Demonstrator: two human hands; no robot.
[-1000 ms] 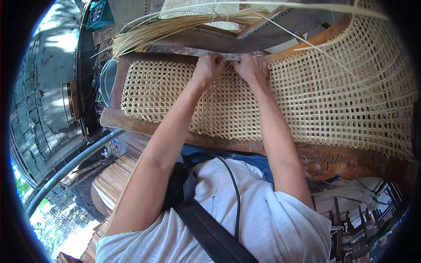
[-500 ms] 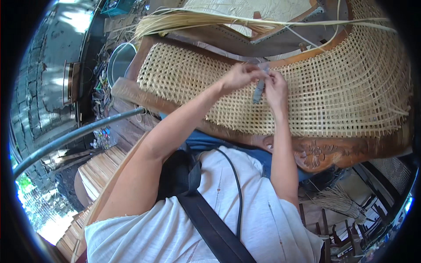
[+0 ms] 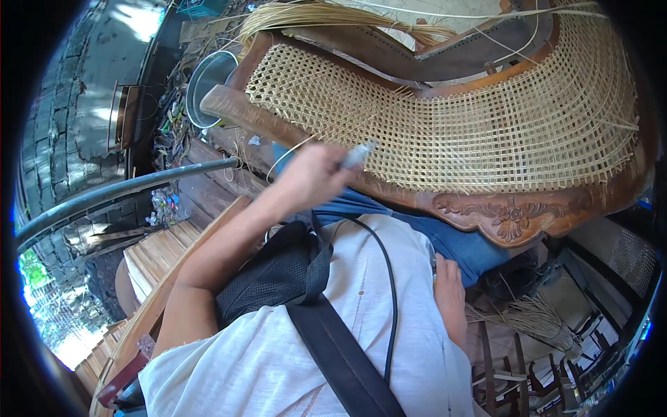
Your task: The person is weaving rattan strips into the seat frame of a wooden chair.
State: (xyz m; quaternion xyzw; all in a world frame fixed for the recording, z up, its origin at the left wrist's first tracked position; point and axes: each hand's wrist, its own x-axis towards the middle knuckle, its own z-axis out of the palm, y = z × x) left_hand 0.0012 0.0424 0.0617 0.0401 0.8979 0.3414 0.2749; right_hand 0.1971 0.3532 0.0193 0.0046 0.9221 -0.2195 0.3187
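Note:
A curved wooden chair frame (image 3: pixel 511 217) with carved flowers along its near edge lies across my lap. Its woven cane panel (image 3: pixel 479 139) fills the frame, with loose strand ends in places. My left hand (image 3: pixel 316 177), smeared by motion, is closed around a small grey object (image 3: pixel 358 154) with a pale tip, over the near left edge of the frame. A thin cane strand (image 3: pixel 290 154) curves beside that hand. Down at my right hip, my right hand (image 3: pixel 450 281) has its fingers bent together against the blue trousers; what they hold is mostly hidden.
A bundle of long cane strands (image 3: pixel 333 15) lies across the far side. At the left stand a bucket (image 3: pixel 196 90) and a curved metal pipe (image 3: pixel 132 186). Wooden slats (image 3: pixel 156 254) are at lower left; another cane bundle (image 3: pixel 535 316) is at lower right.
My hands have parted from over the cane panel. The left came back toward me with the grey object; the right dropped to my hip. The chair frame appears shifted slightly up.

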